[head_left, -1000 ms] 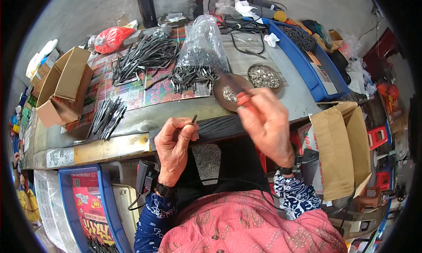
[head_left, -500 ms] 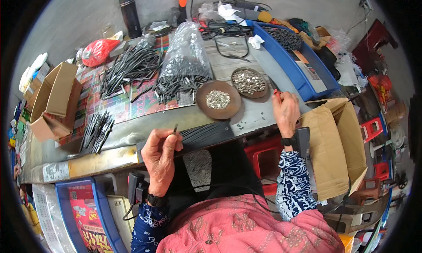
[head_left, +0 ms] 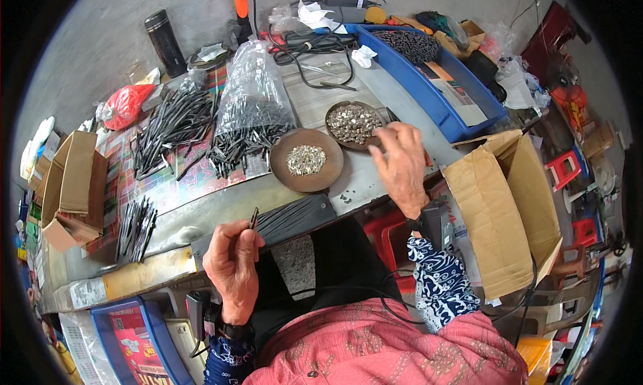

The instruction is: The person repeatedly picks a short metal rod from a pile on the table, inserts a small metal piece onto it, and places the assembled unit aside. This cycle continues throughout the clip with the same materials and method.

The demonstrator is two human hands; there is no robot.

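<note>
- Where's the thin black rod (head_left: 254, 217) held?
- Pinched betw. L hand (head_left: 231, 259) thumb & fingertips; prob. light, stiff, best gripped nr. lower end.
- R hand (head_left: 402, 171)?
- Loosely spread, round brown dish (head_left: 354, 144) just ahead-left.

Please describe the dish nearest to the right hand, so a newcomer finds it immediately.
On the workbench, find the long blue tray. Left of it, beside the right hand, lies the farther round brown dish. Its silvery pieces look chunkier than the slender ones in the nearer brown dish.

Black flask (head_left: 165, 43), red plastic bag (head_left: 126, 108), red stool (head_left: 564, 171)
</note>
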